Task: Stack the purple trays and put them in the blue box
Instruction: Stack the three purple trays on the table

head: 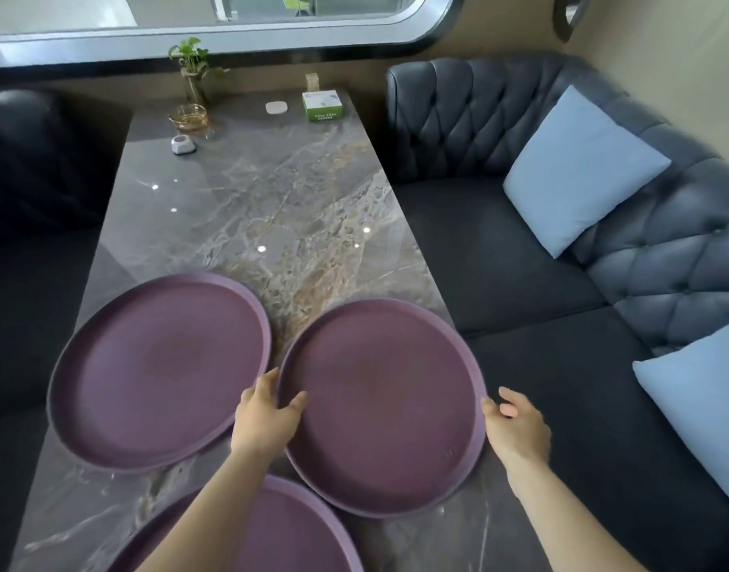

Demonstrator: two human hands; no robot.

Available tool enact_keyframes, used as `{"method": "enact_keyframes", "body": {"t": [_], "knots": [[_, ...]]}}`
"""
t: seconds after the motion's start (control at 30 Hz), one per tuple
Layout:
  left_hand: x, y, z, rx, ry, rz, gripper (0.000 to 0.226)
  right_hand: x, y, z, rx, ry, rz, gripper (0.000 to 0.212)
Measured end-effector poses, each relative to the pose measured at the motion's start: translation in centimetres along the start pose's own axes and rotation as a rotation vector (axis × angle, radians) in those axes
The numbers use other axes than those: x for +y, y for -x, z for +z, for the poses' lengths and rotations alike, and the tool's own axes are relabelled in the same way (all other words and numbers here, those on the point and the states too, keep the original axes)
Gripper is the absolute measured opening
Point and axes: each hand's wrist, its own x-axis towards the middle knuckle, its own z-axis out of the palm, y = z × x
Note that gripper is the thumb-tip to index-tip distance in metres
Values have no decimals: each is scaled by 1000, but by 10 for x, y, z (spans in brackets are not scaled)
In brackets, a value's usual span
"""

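Three round purple trays lie on the marble table (247,192). One tray (160,369) sits at the left. A second tray (383,406) sits at the right, over the table's right edge. The third tray (297,534) is nearest me, partly cut off by the frame and crossed by my left forearm. My left hand (268,414) grips the left rim of the right tray, thumb on top. My right hand (515,427) is at that tray's right rim, thumb touching the edge and fingers spread. No blue box is in view.
At the table's far end stand a potted plant (193,68), an amber glass dish (188,116), a small white device (183,144), a white pad (276,107) and a green-white box (322,105). A dark tufted sofa (519,258) with light blue cushions (581,167) lines the right side.
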Motion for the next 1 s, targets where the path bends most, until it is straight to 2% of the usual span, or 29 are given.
{"method": "enact_keyframes", "body": {"t": [0.1,0.2,0.33,0.43,0.5,0.63,0.73,0.83,1.0], "knots": [[3,-4,12,-3,140,-84,86,-6,-5,11,-133,-112,-32,73],[8,-5,19,-19,274,-102,92,-7,-3,21,-209,-184,-14,75],[10,-4,15,-48,369,-76,96,-13,4,22,-165,-293,34,70],[14,4,8,-100,456,-36,91,-21,15,11,-55,-374,76,70],[14,15,-2,-58,484,31,81,-22,31,3,49,-357,89,67],[-6,53,-45,224,225,94,33,-10,91,-8,280,-118,42,41],[-52,80,-87,291,118,118,9,15,146,1,313,23,-16,19],[-117,96,-123,278,3,101,2,43,202,27,267,113,-53,6],[-207,118,-158,215,-79,-13,10,79,276,73,162,166,-83,17]]}}
